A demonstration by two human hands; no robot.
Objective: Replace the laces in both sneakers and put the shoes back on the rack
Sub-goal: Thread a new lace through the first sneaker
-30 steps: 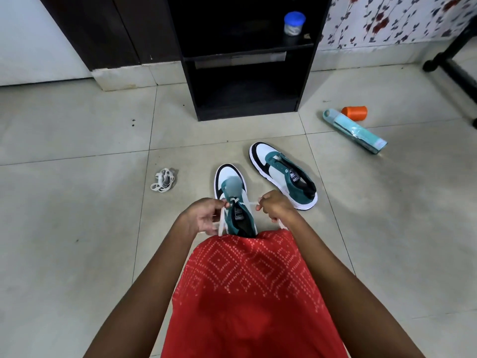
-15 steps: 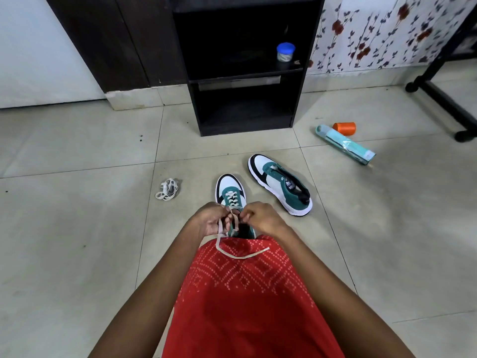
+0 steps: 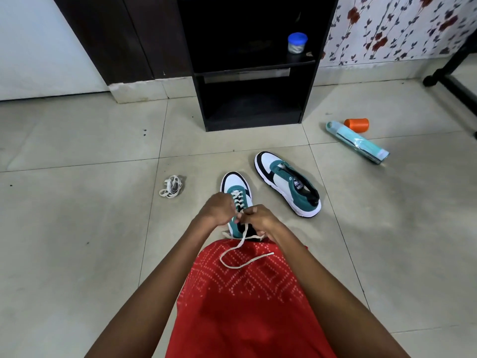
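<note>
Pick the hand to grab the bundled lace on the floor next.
Left, probably: the bundled lace lies left of the near sneaker, on the side of the left hand; the right hand would cross over.

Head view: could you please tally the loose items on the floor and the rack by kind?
Sneakers: 2 (near sneaker, far sneaker)
Laces: 2 (threaded lace, bundled lace)
Blue-lidded jar: 1
Orange cup: 1
Teal packet: 1
Total: 7
</note>
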